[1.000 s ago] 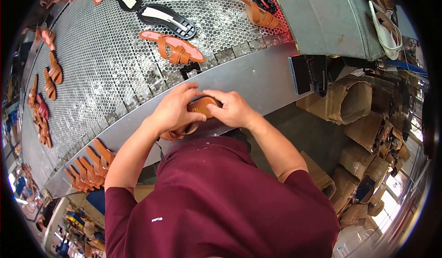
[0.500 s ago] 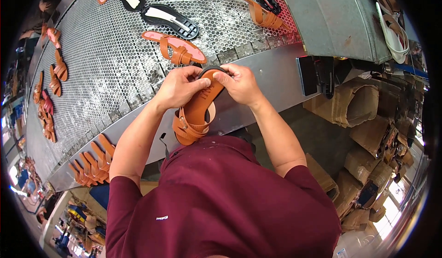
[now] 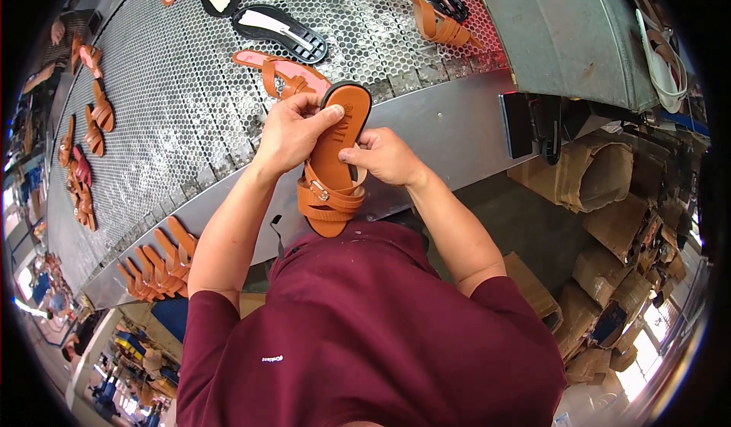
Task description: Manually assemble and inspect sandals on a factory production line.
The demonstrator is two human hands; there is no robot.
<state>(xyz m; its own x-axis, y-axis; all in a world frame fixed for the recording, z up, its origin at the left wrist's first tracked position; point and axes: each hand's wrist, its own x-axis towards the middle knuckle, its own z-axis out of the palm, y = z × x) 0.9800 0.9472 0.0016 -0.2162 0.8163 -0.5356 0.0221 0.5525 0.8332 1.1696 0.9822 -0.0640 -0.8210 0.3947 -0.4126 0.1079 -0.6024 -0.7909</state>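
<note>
A brown sandal [image 3: 337, 153] with a black sole edge is held upright between my hands, heel end up and buckled straps toward my body. My left hand [image 3: 295, 131] grips its left edge near the heel, thumb on the insole. On the other edge, lower down, my right hand [image 3: 383, 157] pinches the sandal with its thumb on the insole. The fingers behind the sole are partly hidden. Just beyond, a brown strapped upper [image 3: 283, 75] with a pink insole lies on the mesh conveyor [image 3: 183, 92], partly covered by the held sandal.
Black soles [image 3: 280, 31] with white strips lie farther back on the conveyor. Another brown upper [image 3: 442, 27] is beside the green machine housing [image 3: 563, 35]. Several brown sandals [image 3: 156, 267] hang along the near edge at left. Cardboard boxes [image 3: 594, 172] stand on the floor at right.
The sandal has turned more upright, with its insole facing me. My right hand has slid from the heel down to the middle of its right edge; my left hand stays near the heel.
</note>
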